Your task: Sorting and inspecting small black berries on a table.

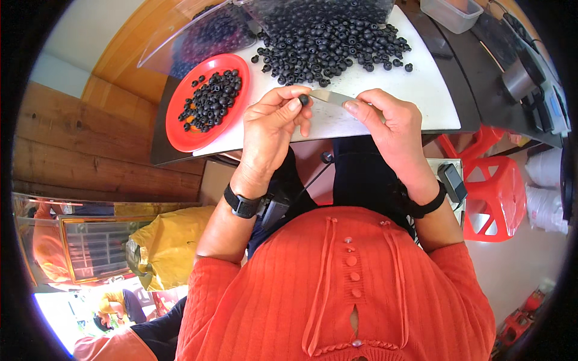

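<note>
Between the thumb and index finger of my left hand is a small round black bead-like piece. My right hand grips a small knife, its handle hidden in the fingers. The metal blade points left, its tip at or very near the piece; I cannot tell whether they touch. Both hands hover above the near edge of a white board. Behind them spreads a heap of similar black pieces, some showing holes. A red plate left of my left hand bears many more.
Clear plastic containers with dark pieces stand at the far side. An empty clear tub and a metal cup are on the dark table at right. A red stool stands right of my legs. Another person is at lower left.
</note>
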{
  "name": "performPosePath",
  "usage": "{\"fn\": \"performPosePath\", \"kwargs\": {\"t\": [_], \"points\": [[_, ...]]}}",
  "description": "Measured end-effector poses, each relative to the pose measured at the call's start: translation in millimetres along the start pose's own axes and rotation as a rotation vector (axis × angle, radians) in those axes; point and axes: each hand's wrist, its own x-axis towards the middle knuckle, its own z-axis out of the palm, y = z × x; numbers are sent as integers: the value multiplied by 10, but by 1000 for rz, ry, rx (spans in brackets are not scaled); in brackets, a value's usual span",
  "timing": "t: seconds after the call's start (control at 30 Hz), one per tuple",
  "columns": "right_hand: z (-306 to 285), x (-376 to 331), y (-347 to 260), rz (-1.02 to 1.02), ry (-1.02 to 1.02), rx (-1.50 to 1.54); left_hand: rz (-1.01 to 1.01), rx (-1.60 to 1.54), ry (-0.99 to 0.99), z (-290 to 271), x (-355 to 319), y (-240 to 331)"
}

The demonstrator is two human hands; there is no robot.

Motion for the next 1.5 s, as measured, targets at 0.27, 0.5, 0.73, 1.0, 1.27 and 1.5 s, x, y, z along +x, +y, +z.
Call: {"fn": "performPosePath", "kwargs": {"t": [0.27,0.5,0.73,1.0,1.27,1.5], "points": [[32,20,-20,-24,2,-81,47,96,0,34,-32,-29],[50,27,-14,-47,3,-79,84,110,-3,43,-36,-40],[57,27,20,-73,-5,-80,94,118,-3,45,-36,-44],[30,30,36,-90,-28,-66,111,150,1,89,-43,-42],[34,36,47,-136,-43,-90,143,162,-17,71,-44,-63],[68,23,56,-184,-42,-97,155,186,-30,70,-37,-81]]}}
